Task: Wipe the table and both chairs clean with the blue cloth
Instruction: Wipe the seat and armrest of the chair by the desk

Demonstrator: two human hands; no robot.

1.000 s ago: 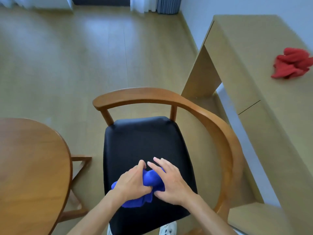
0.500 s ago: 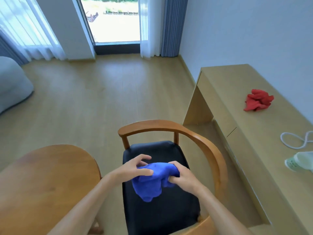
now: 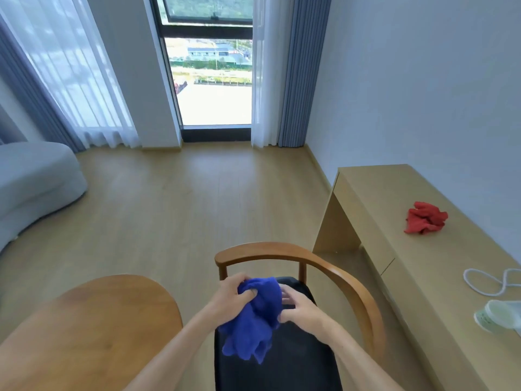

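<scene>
Blue cloth (image 3: 255,314), one only, bunched and held up over the seat of one chair (image 3: 284,359), lower folds hanging free. Two hands on it: left hand (image 3: 231,299) gripping the upper left of the bundle, fingers (image 3: 249,292) curled into the fabric; right hand (image 3: 300,309) clasping the right edge, fingers partly hidden behind the cloth. One round wooden surface (image 3: 93,331) just left of the chair. One long pale desk (image 3: 439,249) along the right wall, carrying one crumpled red cloth (image 3: 425,218), one white cord (image 3: 490,280) in loops and one whitish cup (image 3: 497,316) lying on its side. One grey sofa (image 3: 33,182) far left, one tall window (image 3: 211,77) ahead.

Against a second ago: then pressed flat on the seat under both hands, now lifted clear of it and gathered tighter. View raised too, taking in window, curtains and sofa, formerly out of sight. Red cloth unmoved on the desk.
</scene>
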